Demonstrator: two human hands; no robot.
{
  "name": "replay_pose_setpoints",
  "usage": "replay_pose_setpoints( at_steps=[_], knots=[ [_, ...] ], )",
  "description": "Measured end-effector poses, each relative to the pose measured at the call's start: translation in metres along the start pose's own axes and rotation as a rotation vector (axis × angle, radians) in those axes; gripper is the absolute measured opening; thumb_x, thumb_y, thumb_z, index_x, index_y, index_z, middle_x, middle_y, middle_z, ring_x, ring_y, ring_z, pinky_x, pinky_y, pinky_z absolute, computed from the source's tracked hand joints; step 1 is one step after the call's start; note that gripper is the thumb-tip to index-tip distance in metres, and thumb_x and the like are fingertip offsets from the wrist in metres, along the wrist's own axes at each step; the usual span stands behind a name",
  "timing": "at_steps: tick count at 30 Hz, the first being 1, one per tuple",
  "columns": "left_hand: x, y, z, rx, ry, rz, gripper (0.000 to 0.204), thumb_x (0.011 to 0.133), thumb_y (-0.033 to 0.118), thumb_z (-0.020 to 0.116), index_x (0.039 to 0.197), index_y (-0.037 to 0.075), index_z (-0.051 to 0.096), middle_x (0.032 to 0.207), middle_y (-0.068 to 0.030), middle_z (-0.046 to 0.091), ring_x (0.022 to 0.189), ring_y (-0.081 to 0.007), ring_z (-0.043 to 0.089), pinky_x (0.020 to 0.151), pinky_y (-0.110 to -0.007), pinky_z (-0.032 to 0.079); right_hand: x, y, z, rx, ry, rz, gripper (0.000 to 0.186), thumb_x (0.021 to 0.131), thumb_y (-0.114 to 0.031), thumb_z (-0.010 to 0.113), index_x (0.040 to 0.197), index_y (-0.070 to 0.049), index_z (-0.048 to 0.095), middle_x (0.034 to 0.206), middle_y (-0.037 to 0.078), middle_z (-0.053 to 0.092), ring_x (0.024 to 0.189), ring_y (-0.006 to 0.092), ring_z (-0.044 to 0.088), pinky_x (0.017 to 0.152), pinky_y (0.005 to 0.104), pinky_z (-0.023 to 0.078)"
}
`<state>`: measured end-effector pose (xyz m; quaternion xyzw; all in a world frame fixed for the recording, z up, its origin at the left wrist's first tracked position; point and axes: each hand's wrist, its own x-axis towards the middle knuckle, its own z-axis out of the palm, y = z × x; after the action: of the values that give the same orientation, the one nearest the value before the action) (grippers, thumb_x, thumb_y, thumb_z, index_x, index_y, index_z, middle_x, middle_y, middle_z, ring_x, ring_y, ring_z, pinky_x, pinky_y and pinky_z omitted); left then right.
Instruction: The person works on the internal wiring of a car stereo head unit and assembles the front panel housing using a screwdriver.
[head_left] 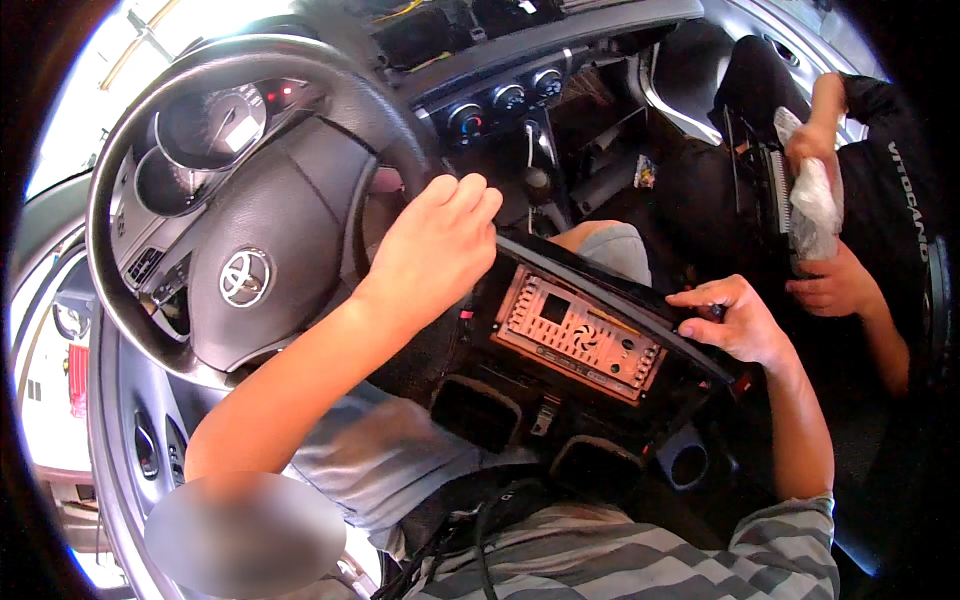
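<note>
Lying across the person's front, a black dash panel [590,288] holds the most in view: set within it is a copper-coloured metal unit [560,345] with slots, a square dark opening and a round fan-shaped vent. Two squarish air ducts, the left one [478,381] and the right one [597,440], open along the panel's near side, their insides dark. Ahead, below three round knobs [508,97] on the dashboard [590,45], a recess lies open, its depths too dark to read.

The left forearm slants up from the lower left, in front of the steering wheel [300,190]; the left grip [435,240], back of the hand uppermost, is curled at the panel's upper left end. Its fingertips are hidden, so what it holds cannot be told. The right forearm rises steeply, bending inward at the wrist. The right grip [728,315] has thumb and forefinger slightly apart at the panel's far edge, a small dark item in their crook; a firm hold cannot be told. At right, a co-worker's hands hold a clear plastic-wrapped item [818,205].
</note>
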<state>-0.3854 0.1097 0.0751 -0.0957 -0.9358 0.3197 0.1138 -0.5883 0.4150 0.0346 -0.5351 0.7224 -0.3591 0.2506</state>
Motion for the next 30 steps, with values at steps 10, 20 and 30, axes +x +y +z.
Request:
replay_pose_setpoints(
  at_steps=[10,20,30],
  knots=[
    [-0.006,0.009,0.004,-0.037,-0.052,-0.076,0.027,0.078,0.018,0.062,0.101,0.003,0.058,0.096,-0.0070,0.049,0.093,-0.0226,0.048,0.077,-0.033,0.038,-0.033,0.014,-0.001,0.316,0.294,0.128,0.048,0.096,-0.043,0.056,0.105,0.002,0.070,0.072,0.003,0.062,0.066,0.0074,0.052,0.061,0.0253,0.044],
    [-0.001,0.024,0.014,0.085,-0.023,-0.085,0.020,0.073,0.017,0.056,0.089,0.004,0.060,0.089,-0.0058,0.044,0.090,-0.0195,0.046,0.075,-0.031,0.036,-0.059,0.003,0.015,-0.194,0.312,-0.310,0.076,0.079,-0.062,0.064,0.124,-0.001,0.060,0.097,0.012,0.063,0.082,0.0205,0.061,0.068,0.0300,0.047],
    [-0.075,0.041,0.016,-0.497,0.169,-0.240,0.043,0.074,0.009,0.068,0.116,0.000,0.061,0.072,-0.0057,0.049,0.065,-0.0219,0.053,0.055,-0.035,0.045,-0.068,-0.011,0.027,-0.510,0.377,-0.217,0.050,0.072,-0.032,0.079,0.111,-0.003,0.068,0.060,0.008,0.046,0.047,0.0224,0.047,0.043,0.0336,0.038]
  ],
)
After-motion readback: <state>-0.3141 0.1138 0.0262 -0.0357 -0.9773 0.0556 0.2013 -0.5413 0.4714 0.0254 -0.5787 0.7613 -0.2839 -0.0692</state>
